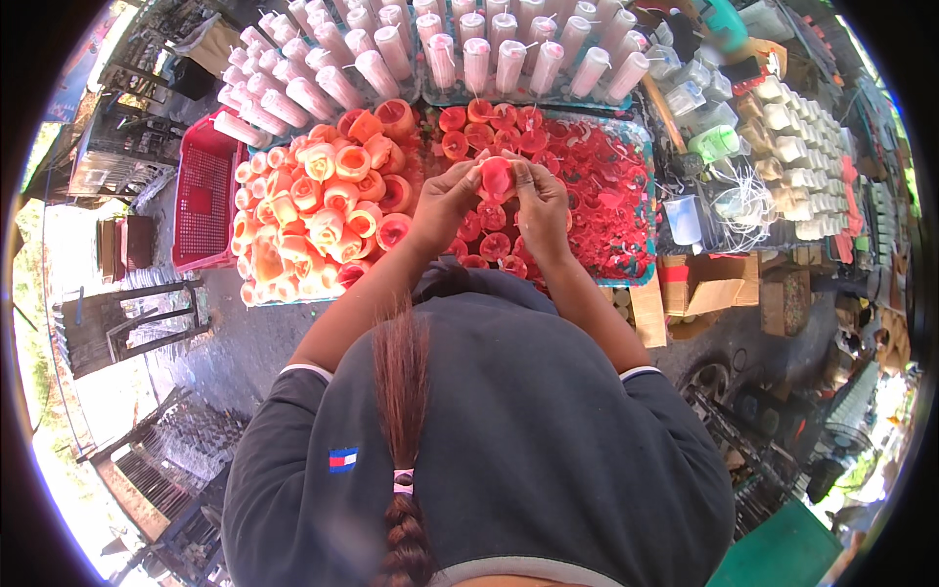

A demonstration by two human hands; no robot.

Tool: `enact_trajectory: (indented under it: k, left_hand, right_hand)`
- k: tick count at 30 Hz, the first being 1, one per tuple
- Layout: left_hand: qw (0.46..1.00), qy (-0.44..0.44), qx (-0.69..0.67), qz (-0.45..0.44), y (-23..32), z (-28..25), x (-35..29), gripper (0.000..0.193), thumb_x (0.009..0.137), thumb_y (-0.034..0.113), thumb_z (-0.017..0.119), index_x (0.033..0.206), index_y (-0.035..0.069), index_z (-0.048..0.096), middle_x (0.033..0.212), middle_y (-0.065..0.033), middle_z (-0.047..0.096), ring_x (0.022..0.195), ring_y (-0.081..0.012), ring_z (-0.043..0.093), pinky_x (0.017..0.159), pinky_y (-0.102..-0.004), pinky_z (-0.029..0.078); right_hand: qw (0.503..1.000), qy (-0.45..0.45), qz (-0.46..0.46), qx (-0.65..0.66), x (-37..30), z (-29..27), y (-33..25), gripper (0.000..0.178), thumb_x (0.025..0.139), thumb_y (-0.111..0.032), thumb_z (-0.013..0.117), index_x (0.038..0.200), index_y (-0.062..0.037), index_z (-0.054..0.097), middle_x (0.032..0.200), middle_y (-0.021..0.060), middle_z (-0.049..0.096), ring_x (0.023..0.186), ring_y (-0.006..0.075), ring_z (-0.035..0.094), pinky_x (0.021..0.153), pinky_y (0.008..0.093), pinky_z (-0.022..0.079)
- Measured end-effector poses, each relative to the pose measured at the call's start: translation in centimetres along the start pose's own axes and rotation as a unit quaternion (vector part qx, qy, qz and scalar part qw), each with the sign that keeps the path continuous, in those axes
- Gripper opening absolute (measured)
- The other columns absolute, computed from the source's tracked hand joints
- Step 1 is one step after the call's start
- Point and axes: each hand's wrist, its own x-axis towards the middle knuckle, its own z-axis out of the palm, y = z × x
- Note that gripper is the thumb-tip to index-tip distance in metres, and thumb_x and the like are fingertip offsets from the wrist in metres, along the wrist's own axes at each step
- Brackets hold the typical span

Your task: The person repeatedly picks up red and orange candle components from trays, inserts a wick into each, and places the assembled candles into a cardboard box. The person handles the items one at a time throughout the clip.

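Both hands meet over the tray in front of me and hold one small red waxy cup. My left hand pinches it at its left side, and my right hand closes on its right side with thumb and fingers. Below and around my hands stand several red cups with pale wicks, partly hidden by my fingers. To the right of them, loose red petal-like scraps cover the tray. Orange rose-shaped pieces are heaped beside my left forearm.
Rows of pale pink candles with wicks stand on trays at the far side. A red plastic basket is at the left. On the right are white wick strings, a light cup, pale moulded pieces and an opened cardboard box.
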Motion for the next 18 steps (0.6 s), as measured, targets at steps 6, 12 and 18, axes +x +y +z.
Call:
enact_trajectory:
  k: [6, 12, 18]
  left_hand:
    - [0.996, 0.084, -0.028, 0.026, 0.5, 1.2, 0.8, 0.029, 0.095, 0.023, 0.049, 0.105, -0.002, 0.058, 0.098, -0.0083, 0.063, 0.084, -0.0107, 0.059, 0.076, -0.0259, 0.049]
    - [0.954, 0.153, -0.249, -0.072, 0.0, 0.2, 2.4, 0.027, 0.097, 0.027, 0.043, 0.098, 0.002, 0.052, 0.092, -0.0109, 0.06, 0.085, -0.0214, 0.061, 0.078, -0.0348, 0.05]
    - [0.957, 0.153, -0.226, -0.095, 0.4, 0.1, 2.5, 0.033, 0.096, 0.033, 0.043, 0.103, 0.001, 0.05, 0.1, -0.0134, 0.059, 0.092, -0.0245, 0.06, 0.084, -0.0378, 0.05]
  right_hand:
    - [0.886, 0.034, -0.299, -0.352, 0.2, 0.3, -0.7, 0.02, 0.09, -0.012, 0.055, 0.101, 0.0027, 0.063, 0.091, 0.0163, 0.064, 0.08, 0.0275, 0.063, 0.069, 0.0323, 0.049]
    - [0.899, 0.007, -0.315, -0.303, 0.4, 1.3, 0.6, 0.018, 0.089, -0.012, 0.055, 0.097, 0.0001, 0.065, 0.086, 0.0153, 0.064, 0.076, 0.03, 0.062, 0.067, 0.0337, 0.049]
    - [0.979, 0.003, -0.074, -0.188, 1.0, -0.6, 3.5, 0.022, 0.092, -0.018, 0.054, 0.096, 0.0003, 0.065, 0.075, 0.0058, 0.063, 0.065, 0.0178, 0.059, 0.06, 0.0276, 0.047]
